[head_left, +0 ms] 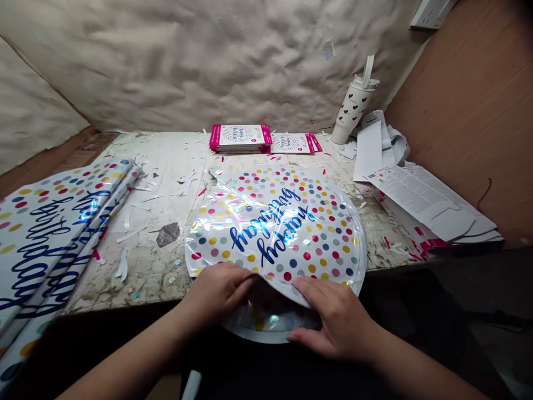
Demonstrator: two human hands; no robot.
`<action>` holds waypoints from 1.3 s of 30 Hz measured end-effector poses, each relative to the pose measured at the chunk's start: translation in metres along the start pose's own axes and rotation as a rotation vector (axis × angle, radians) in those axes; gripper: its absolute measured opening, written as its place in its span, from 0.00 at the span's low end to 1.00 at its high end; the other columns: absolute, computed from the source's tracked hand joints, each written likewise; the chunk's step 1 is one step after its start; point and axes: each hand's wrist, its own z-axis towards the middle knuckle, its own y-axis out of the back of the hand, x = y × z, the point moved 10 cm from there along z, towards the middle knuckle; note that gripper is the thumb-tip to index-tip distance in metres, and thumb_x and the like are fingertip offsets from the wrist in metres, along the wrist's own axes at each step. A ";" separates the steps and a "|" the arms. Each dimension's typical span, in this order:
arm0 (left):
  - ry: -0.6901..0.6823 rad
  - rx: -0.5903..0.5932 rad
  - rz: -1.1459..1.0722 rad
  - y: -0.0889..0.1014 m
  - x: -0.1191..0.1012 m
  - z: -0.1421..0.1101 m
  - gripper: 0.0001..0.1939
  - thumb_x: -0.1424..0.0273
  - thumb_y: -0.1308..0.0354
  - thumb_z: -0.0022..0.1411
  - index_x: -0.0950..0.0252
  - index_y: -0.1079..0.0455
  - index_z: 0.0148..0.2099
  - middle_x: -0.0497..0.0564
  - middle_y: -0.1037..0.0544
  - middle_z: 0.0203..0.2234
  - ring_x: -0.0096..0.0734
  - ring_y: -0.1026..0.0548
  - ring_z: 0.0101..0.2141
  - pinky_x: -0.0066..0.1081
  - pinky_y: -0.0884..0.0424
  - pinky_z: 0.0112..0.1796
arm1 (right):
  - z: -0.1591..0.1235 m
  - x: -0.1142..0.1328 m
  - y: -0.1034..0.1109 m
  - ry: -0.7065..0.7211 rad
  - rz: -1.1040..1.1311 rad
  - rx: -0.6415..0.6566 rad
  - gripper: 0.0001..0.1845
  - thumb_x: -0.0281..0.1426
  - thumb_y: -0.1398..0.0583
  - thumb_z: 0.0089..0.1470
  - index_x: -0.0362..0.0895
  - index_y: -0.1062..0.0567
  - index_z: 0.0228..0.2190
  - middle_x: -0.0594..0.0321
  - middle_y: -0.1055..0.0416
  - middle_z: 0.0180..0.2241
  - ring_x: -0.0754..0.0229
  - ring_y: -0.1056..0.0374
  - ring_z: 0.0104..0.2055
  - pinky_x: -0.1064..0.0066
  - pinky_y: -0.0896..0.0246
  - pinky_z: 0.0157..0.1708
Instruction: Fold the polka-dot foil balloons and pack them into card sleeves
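Head view shows a round foil balloon (275, 233) lying flat on a worn, paint-stained workbench (158, 278), with its near edge reaching past the bench edge. Its glossy, light-reflecting surface is printed with many coloured dots and blue "happy birthday" script. The near part of the balloon is gripped by the left hand (219, 294) and the right hand (333, 316). Both hands are held partly closed with curved fingers, and the thin upper foil is bent upward between them, so a lower layer is seen beneath it. A folded pile of similar flat foil balloons (54, 233) is laid at the left side of the bench, and its smooth film is creased along the edges. Narrow white trimmings (125, 264) and a crumpled grey foil scrap (167, 234) are scattered nearby. Two stacks of flat packaged cards with magenta edges (239, 139) are placed farther back, near the quilted fabric wall (208, 55). A white cylindrical tumbler with heart prints (352, 108) stands at the back right, and printed paper sheets (425, 203) are heaped beside a brown board (470, 111).
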 end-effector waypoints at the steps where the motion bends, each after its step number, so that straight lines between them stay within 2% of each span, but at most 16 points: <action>1: 0.076 0.037 -0.024 0.002 0.004 0.005 0.19 0.65 0.57 0.63 0.63 0.27 0.31 0.49 0.22 0.25 0.32 0.25 0.27 0.26 0.33 0.29 | 0.003 -0.002 -0.003 -0.017 -0.034 0.014 0.28 0.37 0.43 0.48 0.35 0.33 0.50 0.48 0.29 0.45 0.48 0.31 0.42 0.60 0.32 0.38; 3: 0.131 0.060 -0.051 0.009 0.009 0.008 0.20 0.64 0.58 0.63 0.63 0.28 0.29 0.49 0.22 0.24 0.31 0.26 0.26 0.25 0.33 0.28 | 0.004 -0.016 -0.006 -0.079 -0.128 0.019 0.27 0.24 0.46 0.45 0.33 0.33 0.50 0.47 0.29 0.44 0.49 0.30 0.41 0.60 0.31 0.37; 6: 0.036 0.007 -0.081 0.013 0.015 0.002 0.16 0.68 0.56 0.61 0.61 0.27 0.40 0.50 0.21 0.33 0.33 0.24 0.34 0.27 0.31 0.35 | -0.009 -0.051 0.003 -0.190 -0.225 -0.027 0.32 0.15 0.51 0.36 0.37 0.29 0.46 0.51 0.28 0.43 0.52 0.31 0.44 0.61 0.33 0.43; 8: -0.091 -0.005 -0.098 0.007 0.016 -0.008 0.17 0.72 0.52 0.58 0.58 0.29 0.47 0.49 0.23 0.43 0.35 0.27 0.43 0.30 0.33 0.44 | -0.022 -0.071 0.010 -0.219 -0.240 -0.077 0.30 0.15 0.51 0.38 0.42 0.27 0.43 0.55 0.29 0.45 0.53 0.32 0.47 0.60 0.35 0.46; 11: -0.223 0.000 -0.078 -0.005 0.020 -0.024 0.19 0.75 0.49 0.56 0.56 0.29 0.49 0.50 0.27 0.49 0.40 0.33 0.52 0.37 0.37 0.51 | -0.041 -0.087 0.018 -0.187 -0.218 -0.153 0.27 0.16 0.52 0.43 0.46 0.25 0.41 0.58 0.29 0.47 0.54 0.33 0.48 0.60 0.35 0.47; 17: -0.141 -0.017 -0.139 -0.002 0.039 -0.032 0.21 0.76 0.50 0.58 0.56 0.32 0.52 0.50 0.28 0.49 0.36 0.32 0.51 0.37 0.35 0.51 | -0.054 -0.122 0.027 -0.176 -0.079 -0.226 0.24 0.20 0.50 0.48 0.48 0.26 0.43 0.62 0.28 0.46 0.56 0.33 0.48 0.58 0.36 0.50; 22: -0.120 0.005 -0.053 0.008 0.046 -0.036 0.26 0.73 0.47 0.58 0.54 0.40 0.59 0.52 0.38 0.57 0.43 0.42 0.58 0.46 0.45 0.55 | -0.050 -0.143 0.022 -0.168 0.041 -0.127 0.22 0.25 0.48 0.51 0.51 0.29 0.47 0.61 0.36 0.53 0.53 0.41 0.56 0.51 0.46 0.55; 25: -0.091 0.153 -0.139 0.010 0.052 -0.039 0.26 0.65 0.41 0.54 0.52 0.38 0.57 0.51 0.37 0.57 0.46 0.45 0.59 0.47 0.46 0.55 | -0.052 -0.137 0.019 -0.144 0.047 0.013 0.22 0.26 0.46 0.51 0.53 0.29 0.48 0.61 0.39 0.56 0.50 0.48 0.60 0.45 0.53 0.56; 27: 0.024 0.140 -0.297 0.024 0.070 -0.031 0.23 0.58 0.42 0.54 0.53 0.32 0.52 0.51 0.34 0.55 0.44 0.39 0.56 0.40 0.40 0.54 | -0.055 -0.128 0.014 -0.124 0.035 0.119 0.21 0.30 0.43 0.51 0.54 0.29 0.48 0.61 0.41 0.56 0.46 0.51 0.61 0.41 0.56 0.56; 29: 0.318 -0.066 -0.403 0.050 0.115 -0.018 0.22 0.53 0.47 0.56 0.56 0.31 0.51 0.51 0.31 0.52 0.40 0.32 0.51 0.33 0.33 0.47 | -0.057 -0.119 0.013 -0.129 0.001 0.139 0.17 0.36 0.41 0.50 0.55 0.27 0.44 0.62 0.39 0.55 0.44 0.48 0.59 0.40 0.55 0.55; 30: 0.505 -0.201 -0.405 0.064 0.143 -0.016 0.25 0.52 0.50 0.57 0.57 0.34 0.53 0.51 0.30 0.51 0.39 0.30 0.48 0.31 0.30 0.43 | -0.058 -0.115 0.015 -0.145 -0.026 0.093 0.13 0.37 0.41 0.50 0.55 0.25 0.40 0.61 0.36 0.53 0.43 0.44 0.57 0.41 0.51 0.54; 31: 0.681 -0.282 -0.371 0.073 0.167 -0.014 0.27 0.50 0.51 0.57 0.58 0.36 0.55 0.52 0.30 0.50 0.38 0.29 0.46 0.29 0.29 0.40 | -0.059 -0.113 0.019 -0.167 -0.061 0.018 0.10 0.38 0.41 0.50 0.54 0.23 0.36 0.61 0.33 0.50 0.43 0.40 0.54 0.42 0.47 0.52; 33: 0.782 -0.286 -0.321 0.082 0.193 0.007 0.30 0.50 0.49 0.54 0.64 0.35 0.53 0.54 0.28 0.47 0.39 0.28 0.43 0.28 0.29 0.36 | -0.062 -0.107 0.027 -0.214 -0.128 -0.152 0.08 0.39 0.41 0.50 0.53 0.21 0.30 0.59 0.28 0.44 0.44 0.35 0.48 0.46 0.41 0.47; 35: 0.828 -0.240 -0.278 0.087 0.210 0.030 0.30 0.50 0.43 0.47 0.67 0.30 0.45 0.57 0.24 0.40 0.43 0.26 0.38 0.29 0.30 0.31 | -0.066 -0.098 0.026 -0.215 -0.122 -0.228 0.09 0.41 0.40 0.48 0.52 0.21 0.29 0.58 0.27 0.38 0.46 0.32 0.43 0.51 0.36 0.43; 37: 0.860 -0.191 -0.244 0.090 0.220 0.047 0.29 0.49 0.39 0.40 0.68 0.29 0.38 0.57 0.23 0.31 0.44 0.26 0.32 0.31 0.33 0.26 | -0.067 -0.090 0.015 -0.205 -0.020 -0.195 0.12 0.43 0.43 0.51 0.52 0.22 0.29 0.58 0.27 0.33 0.50 0.31 0.39 0.58 0.33 0.38; 39: 0.875 -0.153 -0.220 0.091 0.223 0.058 0.28 0.49 0.37 0.36 0.67 0.29 0.32 0.56 0.24 0.25 0.44 0.26 0.29 0.31 0.35 0.24 | -0.071 -0.091 0.004 -0.272 0.101 -0.162 0.18 0.42 0.48 0.55 0.51 0.23 0.25 0.60 0.28 0.26 0.56 0.31 0.32 0.67 0.32 0.30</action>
